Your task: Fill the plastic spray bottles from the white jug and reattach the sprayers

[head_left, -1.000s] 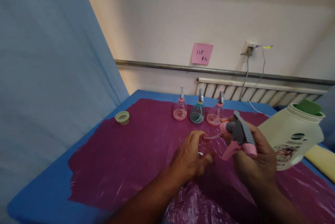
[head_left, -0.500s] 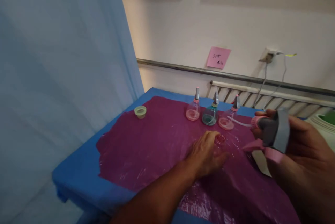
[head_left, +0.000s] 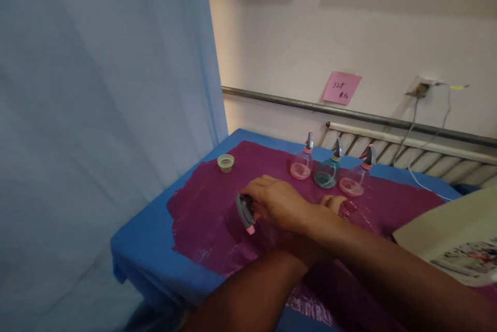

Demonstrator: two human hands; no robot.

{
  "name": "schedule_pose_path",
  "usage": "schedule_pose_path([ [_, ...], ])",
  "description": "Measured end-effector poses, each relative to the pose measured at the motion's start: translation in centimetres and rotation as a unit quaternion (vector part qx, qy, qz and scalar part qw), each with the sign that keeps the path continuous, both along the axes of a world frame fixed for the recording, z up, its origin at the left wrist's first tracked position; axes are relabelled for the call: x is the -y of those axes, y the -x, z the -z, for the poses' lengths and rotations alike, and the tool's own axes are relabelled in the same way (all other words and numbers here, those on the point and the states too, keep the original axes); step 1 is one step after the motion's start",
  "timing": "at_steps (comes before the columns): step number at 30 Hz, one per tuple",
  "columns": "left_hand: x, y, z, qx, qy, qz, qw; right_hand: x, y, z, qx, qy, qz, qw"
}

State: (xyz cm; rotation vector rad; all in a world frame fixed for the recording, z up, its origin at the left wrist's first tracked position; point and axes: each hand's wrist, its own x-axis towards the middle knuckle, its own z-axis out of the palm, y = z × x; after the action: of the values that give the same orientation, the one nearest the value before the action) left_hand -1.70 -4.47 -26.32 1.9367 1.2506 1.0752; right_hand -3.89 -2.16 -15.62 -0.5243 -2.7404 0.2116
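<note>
My right hand (head_left: 277, 201) reaches leftward across my left forearm, its fingers closed on a grey-and-pink trigger spray head (head_left: 245, 214) low over the purple plastic sheet (head_left: 198, 218). Behind that wrist, my left hand (head_left: 333, 202) is mostly hidden; its visible fingers curl against a clear pink-tinted bottle (head_left: 350, 207) with an open neck. Beyond it stand three capped spray bottles in a row: one with pink liquid (head_left: 300, 170), one teal (head_left: 326, 179) and another pink (head_left: 352, 187). A small translucent pale-green cup (head_left: 225, 163) sits farther left on the sheet.
The table wears a blue cover (head_left: 155, 239). A blue curtain (head_left: 116, 88) hangs along the left. At the right is a cream container (head_left: 450, 228) with a printed picture. A metal pipe (head_left: 272, 98), a radiator (head_left: 368, 138) and a plugged-in cable (head_left: 415, 125) run along the wall.
My right hand has carried the spray head from the far right across to the left, over my left arm. My left hand stays at the bottle. The view has shifted slightly left.
</note>
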Motion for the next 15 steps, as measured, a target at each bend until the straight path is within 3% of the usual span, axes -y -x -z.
schedule_pose_path([
  [3, -0.2, 0.3, 0.0, -0.019, -0.014, 0.048, 0.999, -1.4, 4.7, 0.8, 0.103, -0.07, -0.039, 0.991],
  [8, -0.2, 0.6, -1.2, -0.029, -0.002, 0.065, 0.997, -2.7, 8.9, 2.7, 0.144, -0.079, -0.052, 0.985],
  [11, 0.1, 0.8, -2.1, -0.048, -0.001, 0.071, 0.996, -2.4, 8.7, 3.2, 0.136, -0.075, -0.058, 0.986],
  [15, 0.5, 0.9, -2.6, -0.081, -0.006, 0.048, 0.996, -0.3, 5.3, 2.4, 0.067, -0.066, -0.056, 0.994],
])
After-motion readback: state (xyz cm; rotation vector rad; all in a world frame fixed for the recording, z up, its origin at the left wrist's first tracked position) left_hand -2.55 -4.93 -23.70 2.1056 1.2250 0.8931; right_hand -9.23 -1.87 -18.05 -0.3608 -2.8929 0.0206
